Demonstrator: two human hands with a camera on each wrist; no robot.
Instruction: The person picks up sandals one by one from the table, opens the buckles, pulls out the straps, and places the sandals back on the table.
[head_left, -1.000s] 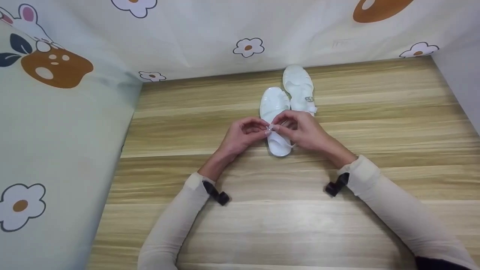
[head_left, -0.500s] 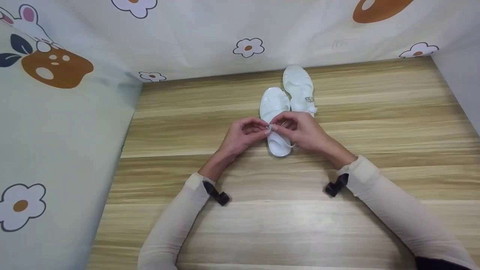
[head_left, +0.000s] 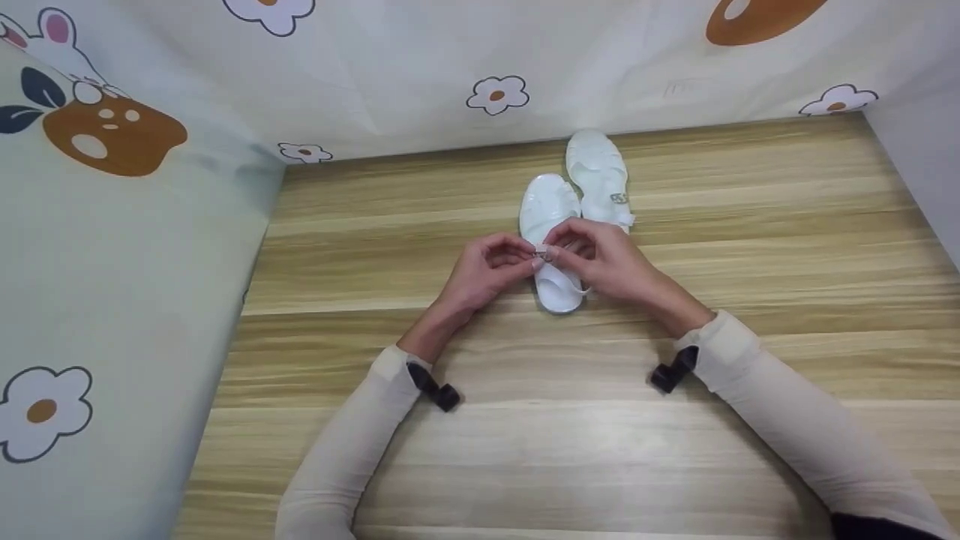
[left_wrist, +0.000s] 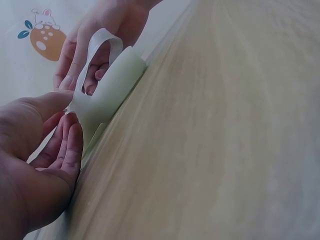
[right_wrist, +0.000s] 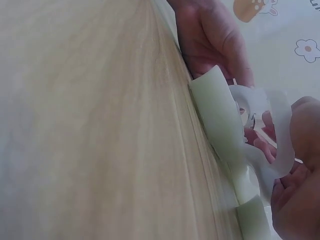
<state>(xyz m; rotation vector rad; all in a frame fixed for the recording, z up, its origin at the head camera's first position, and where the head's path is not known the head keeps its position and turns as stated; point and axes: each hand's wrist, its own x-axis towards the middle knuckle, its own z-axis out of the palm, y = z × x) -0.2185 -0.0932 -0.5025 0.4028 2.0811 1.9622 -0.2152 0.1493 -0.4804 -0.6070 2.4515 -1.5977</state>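
Two white sandals lie side by side on the wood-grain surface in the head view. The nearer sandal [head_left: 549, 206] has its heel toward me. My left hand [head_left: 476, 276] pinches a small metal buckle [head_left: 541, 255] at the left side of this sandal, between thumb and fingertips. From the other side, my right hand [head_left: 615, 262] pinches the sandal's ankle strap [right_wrist: 285, 135] close to the buckle. The strap stands up in a loop over the heel, also seen in the left wrist view. Fingertips partly hide how strap and buckle meet. The farther sandal [head_left: 596, 165] is untouched, its strap lying loose.
A printed fabric wall [head_left: 405, 90] with flowers runs along the back, close to the farther sandal's toe. Another printed wall [head_left: 127, 285] borders the left side, and a plain wall [head_left: 922, 172] the right. The wood-grain surface [head_left: 570, 435] stretches toward me.
Both hands stay at the same spot on the nearer sandal. My right fingertips shift slightly at the strap, and more of the metal buckle shows between the fingers now.
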